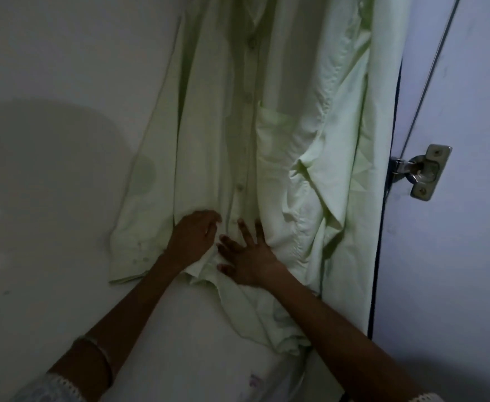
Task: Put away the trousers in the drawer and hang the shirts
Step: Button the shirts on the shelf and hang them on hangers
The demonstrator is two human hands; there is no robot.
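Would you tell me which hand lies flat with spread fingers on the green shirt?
The right hand, fingers spread on the green shirt; the left hand, above the bangle, curls its fingers into the fabric.

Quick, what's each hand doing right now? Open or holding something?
Left hand: curled, gripping the green shirt.
Right hand: open, spread flat on the shirt.

One head-worn view faces forward, close to the hanging shirt (267, 126); door hinge (423, 172) at three o'clock.

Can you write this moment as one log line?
pale green shirt: hanging | left hand: grips its lower front | right hand: flat on it
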